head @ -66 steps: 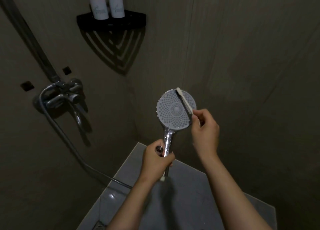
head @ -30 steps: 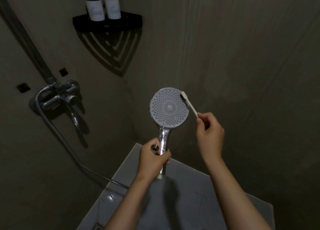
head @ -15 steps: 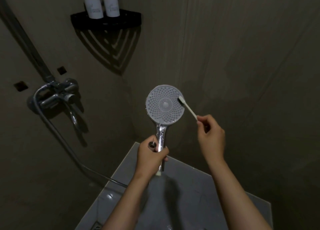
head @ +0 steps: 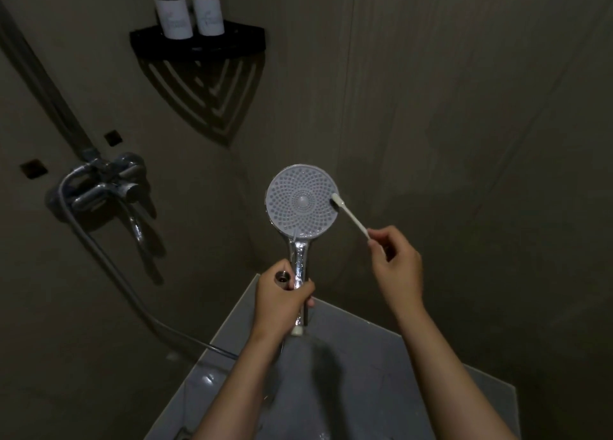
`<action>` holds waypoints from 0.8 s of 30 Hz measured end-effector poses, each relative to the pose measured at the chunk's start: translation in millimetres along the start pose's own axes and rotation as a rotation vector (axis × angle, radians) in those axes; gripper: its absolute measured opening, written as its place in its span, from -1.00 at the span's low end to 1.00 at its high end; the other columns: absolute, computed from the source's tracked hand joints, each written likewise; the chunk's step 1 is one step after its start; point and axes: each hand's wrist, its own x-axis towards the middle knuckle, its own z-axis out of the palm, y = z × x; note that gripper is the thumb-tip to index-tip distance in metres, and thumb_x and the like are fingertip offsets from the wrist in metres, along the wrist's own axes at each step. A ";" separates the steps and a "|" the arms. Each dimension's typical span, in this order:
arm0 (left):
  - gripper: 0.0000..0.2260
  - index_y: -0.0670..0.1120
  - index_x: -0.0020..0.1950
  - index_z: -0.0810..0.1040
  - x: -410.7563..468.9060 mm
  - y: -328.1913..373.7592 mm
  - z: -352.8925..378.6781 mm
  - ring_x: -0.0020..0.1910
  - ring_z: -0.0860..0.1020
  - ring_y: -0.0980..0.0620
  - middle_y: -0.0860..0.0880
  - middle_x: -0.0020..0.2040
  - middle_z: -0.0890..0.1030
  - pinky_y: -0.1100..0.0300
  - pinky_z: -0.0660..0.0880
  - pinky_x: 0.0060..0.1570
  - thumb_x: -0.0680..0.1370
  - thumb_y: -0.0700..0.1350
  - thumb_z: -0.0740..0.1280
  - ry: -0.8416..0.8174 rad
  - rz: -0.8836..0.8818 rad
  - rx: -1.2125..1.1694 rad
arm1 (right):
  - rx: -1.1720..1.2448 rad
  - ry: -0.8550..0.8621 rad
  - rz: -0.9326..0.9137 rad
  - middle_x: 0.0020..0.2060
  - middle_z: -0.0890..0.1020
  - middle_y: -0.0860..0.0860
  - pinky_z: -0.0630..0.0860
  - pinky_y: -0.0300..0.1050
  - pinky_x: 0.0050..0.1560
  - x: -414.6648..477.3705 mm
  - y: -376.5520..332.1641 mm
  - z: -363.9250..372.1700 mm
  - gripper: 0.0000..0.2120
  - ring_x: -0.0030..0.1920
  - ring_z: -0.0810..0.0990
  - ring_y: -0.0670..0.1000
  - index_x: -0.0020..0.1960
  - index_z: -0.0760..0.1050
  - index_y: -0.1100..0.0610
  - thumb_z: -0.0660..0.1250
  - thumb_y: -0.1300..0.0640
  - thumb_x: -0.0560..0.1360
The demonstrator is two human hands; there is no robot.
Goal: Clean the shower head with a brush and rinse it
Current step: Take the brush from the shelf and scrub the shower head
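Observation:
The round shower head (head: 300, 202) faces me, its grey nozzle plate upright on a chrome handle. My left hand (head: 282, 302) grips that handle low down, together with the loose metal end of the hose. A small white brush (head: 350, 214) slants up to the left, its bristle end touching the right edge of the nozzle plate. My right hand (head: 396, 268) pinches the brush's lower end between thumb and fingers, to the right of the shower head.
A chrome mixer tap (head: 102, 187) with a hose (head: 132, 293) sits on the left wall. A black corner shelf (head: 199, 46) holds two dark bottles (head: 189, 8) up in the corner. A grey tiled floor (head: 365, 390) lies below my arms.
The brush tip has slid from the top of the nozzle plate down and across its right side. The shower head has shifted slightly left, and my right hand has moved right.

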 end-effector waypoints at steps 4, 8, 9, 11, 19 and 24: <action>-0.56 -0.02 -0.46 0.26 0.5 2.5 -0.5 -0.50 0.55 -0.08 -0.06 -0.51 0.42 0.30 0.40 -0.49 0.36 -0.48 0.35 0.014 0.024 0.008 | 0.143 -0.294 0.008 -0.23 0.65 -0.14 0.51 -0.21 -0.08 -6.7 -5.2 5.0 -0.74 -0.18 0.58 -0.24 -0.22 0.55 -0.03 0.36 0.33 0.44; -0.57 -0.03 -0.46 0.26 2.1 1.3 -1.5 -0.50 0.55 -0.07 -0.15 -0.47 0.41 0.27 0.40 -0.48 0.36 -0.47 0.35 0.023 0.016 0.010 | 0.029 -0.158 0.024 -0.27 0.64 -0.16 0.51 -0.08 -0.14 -1.8 5.4 -0.4 -0.73 -0.21 0.60 -0.13 -0.24 0.53 -0.14 0.37 0.24 0.44; -0.57 -0.03 -0.45 0.25 1.7 0.6 -2.0 -0.50 0.55 -0.06 -0.16 -0.47 0.41 0.27 0.40 -0.48 0.36 -0.47 0.34 0.024 0.017 0.014 | 0.030 -0.145 0.027 -0.26 0.64 -0.15 0.51 -0.08 -0.14 -0.9 5.3 -1.6 -0.74 -0.21 0.60 -0.11 -0.24 0.53 -0.14 0.37 0.23 0.45; -0.57 -0.04 -0.45 0.25 0.7 0.2 -2.4 -0.51 0.55 -0.06 -0.17 -0.47 0.41 0.28 0.39 -0.48 0.36 -0.48 0.34 0.028 0.021 0.021 | 0.092 -0.198 0.034 -0.25 0.65 -0.12 0.51 -0.09 -0.11 -1.6 3.8 -0.6 -0.73 -0.19 0.59 -0.12 -0.24 0.54 -0.11 0.37 0.27 0.44; -0.62 -0.09 -0.43 0.29 1.1 -5.5 -0.7 -0.53 0.55 -0.04 -0.11 -0.50 0.43 0.28 0.41 -0.50 0.35 -0.48 0.35 0.020 0.012 0.062 | 0.049 -0.078 0.059 -0.23 0.64 -0.12 0.56 0.06 -0.11 -0.5 -5.3 7.9 -0.89 -0.17 0.62 -0.06 -0.15 0.54 -0.03 0.33 0.17 0.48; -0.61 -0.06 -0.45 0.31 -2.4 -2.5 6.2 -0.54 0.51 -0.02 0.01 -0.56 0.42 0.29 0.41 -0.51 0.34 -0.49 0.34 -0.030 0.001 0.047 | 0.090 -0.155 0.012 -0.20 0.64 -0.13 0.54 -0.12 -0.09 2.0 -24.2 25.0 -0.91 -0.15 0.60 -0.16 -0.10 0.55 0.06 0.32 0.23 0.50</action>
